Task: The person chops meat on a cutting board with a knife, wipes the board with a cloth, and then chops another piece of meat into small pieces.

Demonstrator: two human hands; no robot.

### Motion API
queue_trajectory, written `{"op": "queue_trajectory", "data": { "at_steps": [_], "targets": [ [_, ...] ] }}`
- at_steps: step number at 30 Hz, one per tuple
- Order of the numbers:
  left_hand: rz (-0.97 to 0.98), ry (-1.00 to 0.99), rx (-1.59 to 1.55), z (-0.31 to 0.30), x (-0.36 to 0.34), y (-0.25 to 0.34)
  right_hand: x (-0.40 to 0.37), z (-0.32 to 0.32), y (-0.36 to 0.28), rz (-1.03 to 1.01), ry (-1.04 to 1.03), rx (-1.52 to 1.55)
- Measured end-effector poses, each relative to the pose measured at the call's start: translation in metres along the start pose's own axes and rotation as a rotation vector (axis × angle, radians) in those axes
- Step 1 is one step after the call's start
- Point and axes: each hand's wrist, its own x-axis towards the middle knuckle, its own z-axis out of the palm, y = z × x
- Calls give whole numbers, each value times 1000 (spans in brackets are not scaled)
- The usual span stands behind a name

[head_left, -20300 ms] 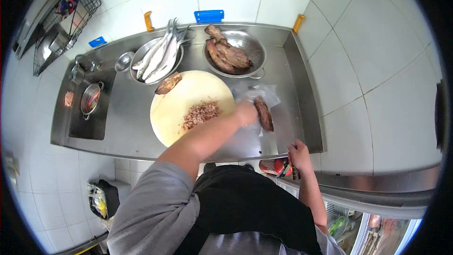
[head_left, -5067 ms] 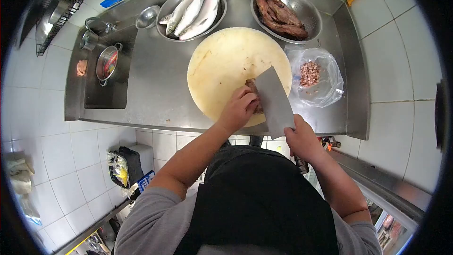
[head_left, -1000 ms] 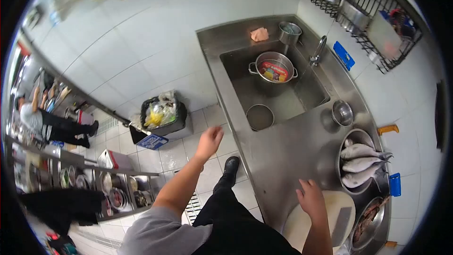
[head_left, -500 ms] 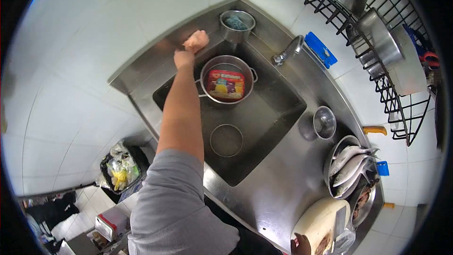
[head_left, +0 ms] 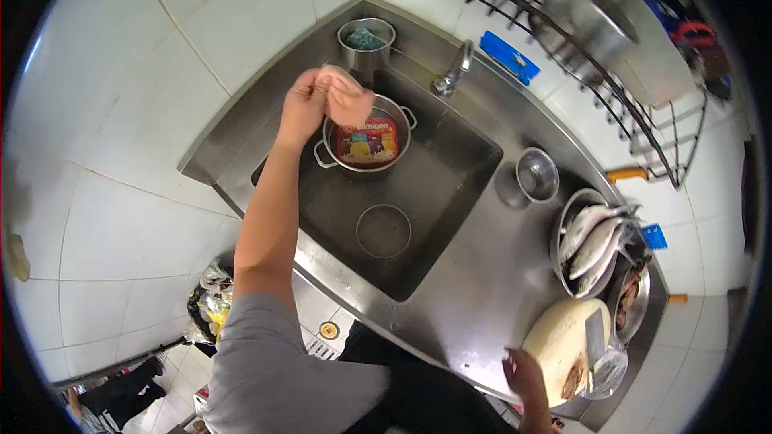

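My left hand is raised over the far left of the sink, its fingers pinching a limp pinkish cloth. Below the cloth a two-handled metal pot stands in the sink, with a red printed package inside. My right hand hovers at the counter's front edge, just left of the round cutting board; its fingers are apart and nothing shows in them. A cleaver and some brownish meat lie on the board.
A metal pot with a blue-green scrubber stands behind the sink by the faucet. A small bowl, a bowl of fish and a dish of scraps line the right. A wire rack hangs above.
My left hand has lifted the cloth off the sink's left rim area and over the pot. My right hand shows more fully beside the board. The camera view has turned slightly.
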Motion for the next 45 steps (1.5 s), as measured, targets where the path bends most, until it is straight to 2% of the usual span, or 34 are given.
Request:
{"op": "queue_trajectory", "data": {
  "at_steps": [1, 2, 3, 5, 6, 7, 9, 10, 11, 12, 13, 14, 18, 20, 21, 23, 24, 25, 27, 29, 31, 32, 33, 35, 37, 39, 41, 42, 43, 44, 45],
  "targets": [
    [-64, -121, -54, 11, -17, 17, 16, -9, -9, -1, -34, -18],
    [30, -275, -49, 20, -34, 25, 29, -10, -10, -125, 99, -10],
    [83, -437, 115, 31, -57, 52, 46, -28, -26, -175, 76, 8],
    [31, -776, 106, 63, -106, 101, 76, -45, -50, -376, 272, 112],
    [35, -866, 68, 82, -129, 119, 90, -49, -62, -508, 456, 147],
    [33, -957, 29, 99, -154, 134, 93, -73, -95, -553, 471, 327],
    [118, -999, -17, 132, -197, 152, 112, -82, -112, -748, 690, 327],
    [47, -976, -25, 146, -214, 153, 107, -93, -104, -741, 717, 333],
    [65, -995, -15, 155, -230, 155, 100, -101, -96, -610, 494, 328],
    [25, -931, -1, 163, -246, 157, 90, -107, -87, -481, 269, 321],
    [-17, -860, 12, 169, -260, 157, 77, -111, -75, -484, 286, 329],
    [-69, -871, -11, 174, -272, 156, 65, -116, -58, -483, 331, 422],
    [-27, -856, 49, 187, -313, 156, 23, -130, -15, -511, 385, 644],
    [-188, -835, -210, 197, -324, 163, 4, -131, -15, -521, 432, 697],
    [-183, -847, -205, 205, -331, 176, 0, -132, -15, -548, 428, 740],
    [-344, -851, -426, 223, -345, 215, -3, -135, -13, -565, 433, 790],
    [-184, -908, -248, 237, -351, 226, -2, -137, -13, -645, 476, 712],
    [-187, -915, -247, 245, -349, 231, -2, -142, -10, -727, 516, 629],
    [-151, -1163, 87, 253, -345, 238, -11, -158, -4, -673, 476, 659],
    [-157, -1096, 63, 250, -340, 246, -24, -176, 2, -671, 510, 711],
    [-151, -1130, 354, 244, -326, 247, -33, -190, 14, -576, 498, 513],
    [-171, -1111, 104, 240, -329, 243, -37, -191, 15, -594, 474, 557],
    [-172, -1120, 103, 241, -333, 245, -46, -193, 13, -586, 477, 560],
    [-295, -1129, -586, 243, -337, 254, -62, -198, 4, -507, 373, 491],
    [-318, -1155, -530, 243, -319, 240, -53, -196, 7, -493, 356, 408],
    [-338, -1210, -226, 246, -308, 233, -43, -196, 11, -478, 331, 314],
    [-273, -1214, -148, 250, -311, 230, -35, -197, 12, -493, 260, 322],
    [-120, -1356, 130, 249, -309, 235, -37, -202, 9, -487, 256, 320],
    [43, -1478, 416, 247, -306, 239, -43, -211, 3, -394, 190, 184],
    [154, -1457, 732, 247, -298, 242, -45, -216, -1, -300, 123, 50],
    [151, -1463, 725, 245, -287, 240, -42, -218, 2, -293, 118, 50]
  ]
}}
